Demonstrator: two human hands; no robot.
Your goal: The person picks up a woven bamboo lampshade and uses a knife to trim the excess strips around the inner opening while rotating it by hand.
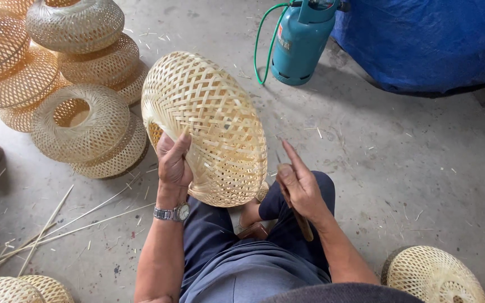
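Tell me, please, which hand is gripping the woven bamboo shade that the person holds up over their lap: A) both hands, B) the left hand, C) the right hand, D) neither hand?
B: the left hand, with a wristwatch on its wrist, grips the rim of the woven bamboo shade, while the right hand is apart from it and holds a dark wooden-handled tool.
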